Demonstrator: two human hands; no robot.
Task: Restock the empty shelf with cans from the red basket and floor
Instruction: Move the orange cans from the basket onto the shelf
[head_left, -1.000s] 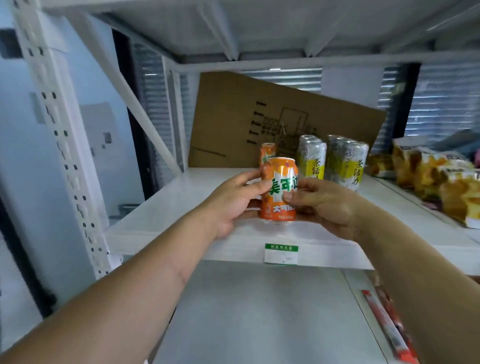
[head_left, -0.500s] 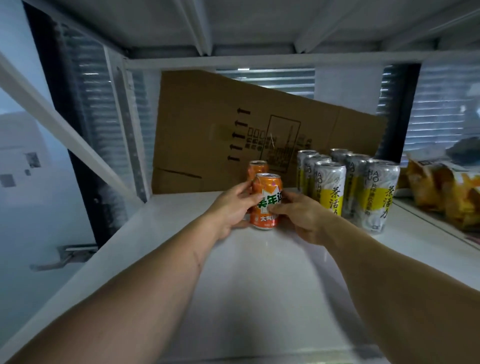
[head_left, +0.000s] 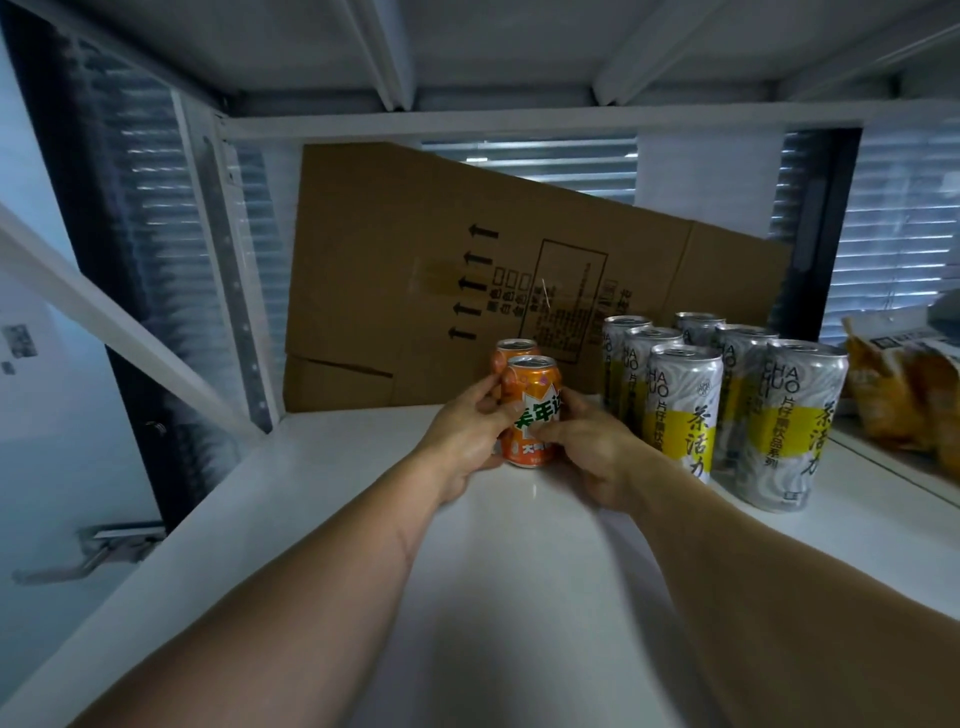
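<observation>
A white shelf (head_left: 322, 519) carries a flattened cardboard box (head_left: 415, 270) leaning at the back. On the right stand 6 tall silver-and-yellow cans (head_left: 727, 405). Left of them, both hands clasp 1 upright orange can (head_left: 530, 410) resting on the shelf: left hand (head_left: 467, 436) and right hand (head_left: 587, 447) wrap its sides. Another orange can (head_left: 511, 351) stands right behind it.

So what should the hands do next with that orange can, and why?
Probably let go and draw back. The front orange can already seems to stand upright on the white shelf, just before the second orange can, with the left hand and right hand around it.
</observation>
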